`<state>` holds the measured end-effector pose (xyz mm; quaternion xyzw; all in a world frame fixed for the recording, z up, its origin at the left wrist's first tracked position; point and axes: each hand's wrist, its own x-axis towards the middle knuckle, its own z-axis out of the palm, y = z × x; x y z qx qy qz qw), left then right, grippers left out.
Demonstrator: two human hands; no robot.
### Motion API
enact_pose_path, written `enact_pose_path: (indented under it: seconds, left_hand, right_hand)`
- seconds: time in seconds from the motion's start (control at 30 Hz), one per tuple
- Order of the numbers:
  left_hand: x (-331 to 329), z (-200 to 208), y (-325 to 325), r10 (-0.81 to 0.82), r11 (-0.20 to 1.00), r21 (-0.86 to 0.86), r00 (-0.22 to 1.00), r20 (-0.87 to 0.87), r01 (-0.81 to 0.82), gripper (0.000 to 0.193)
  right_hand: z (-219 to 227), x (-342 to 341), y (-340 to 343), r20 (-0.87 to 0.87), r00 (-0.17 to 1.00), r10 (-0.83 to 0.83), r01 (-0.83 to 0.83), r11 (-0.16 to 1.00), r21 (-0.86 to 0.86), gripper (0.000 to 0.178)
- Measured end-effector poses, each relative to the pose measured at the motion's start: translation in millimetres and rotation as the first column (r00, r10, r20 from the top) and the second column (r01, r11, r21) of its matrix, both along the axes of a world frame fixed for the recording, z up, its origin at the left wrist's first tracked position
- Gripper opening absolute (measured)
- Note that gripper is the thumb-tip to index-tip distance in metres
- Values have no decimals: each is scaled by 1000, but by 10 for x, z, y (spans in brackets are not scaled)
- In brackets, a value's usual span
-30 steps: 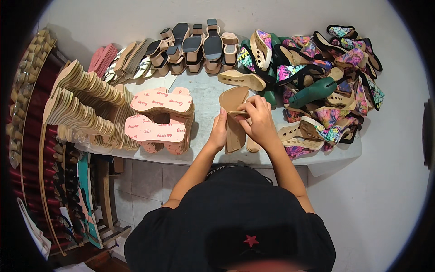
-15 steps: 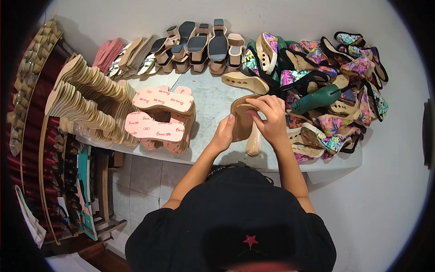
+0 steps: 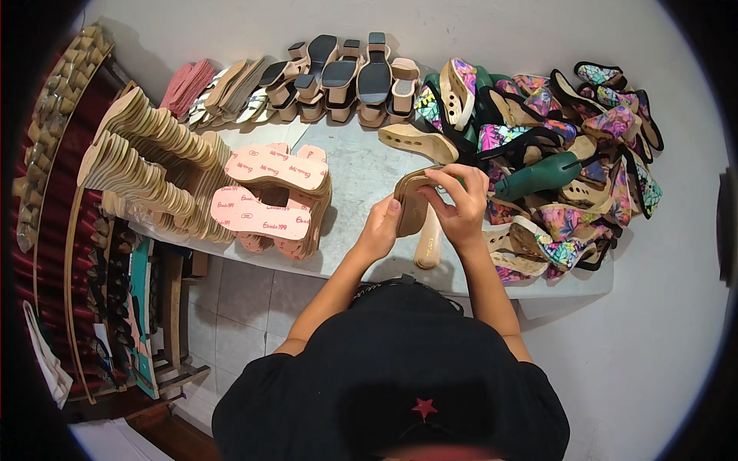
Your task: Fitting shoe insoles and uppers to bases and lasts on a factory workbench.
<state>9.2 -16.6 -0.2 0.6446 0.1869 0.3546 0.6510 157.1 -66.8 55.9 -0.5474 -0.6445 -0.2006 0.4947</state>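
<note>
Over the front middle of the table, my left hand (image 3: 378, 230) grips the left edge of a small stack of tan shoe insoles (image 3: 410, 215), thumb on top. My right hand (image 3: 461, 206) pinches the far right edge of the same insoles between thumb and fingers, and there the layers look slightly bent. Part of the stack is hidden behind my right fingers. Below it, a light tan insole (image 3: 427, 250) with small gold print lies on the table, its far end covered by the stack and my hand.
Pink-printed insole stacks (image 3: 261, 217) and rows of wooden-coloured soles (image 3: 146, 173) stand at left. Block-heeled sandals (image 3: 374, 77) line the back. Colourful wedge shoes (image 3: 553, 200) pile up at right, with a green shoe last (image 3: 538, 175) among them. The grey table (image 3: 350, 169) ends near my body.
The held insoles have tilted a little and show more of their layered edge. Both hands keep their hold, with small finger shifts in the right one.
</note>
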Motion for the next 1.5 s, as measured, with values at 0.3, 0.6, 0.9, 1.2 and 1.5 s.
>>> enact_pose_path:
  seconds: [0.3,0.6,0.9,1.2,1.5]
  left_hand:
    - [-13,114,48,158,904,409,986,-47,-125,64]
    - [4,58,15,-1,999,45,999,43,-1,64]
    - [6,0,48,-186,906,-356,971,152,230,57]
    - [-55,197,18,-172,938,-302,985,16,169,42]
    - [-88,194,-27,-165,932,-325,986,5,157,40]
  right_hand:
    - [46,21,9,-23,999,45,-46,998,-42,30]
    - [-30,37,-53,-1,999,46,-46,999,-24,29]
    - [-103,9,-122,17,999,37,-38,999,35,23]
    - [-227,-56,-172,38,998,-49,45,993,107,22]
    - [-267,-141,-200,58,998,6,-15,987,158,14]
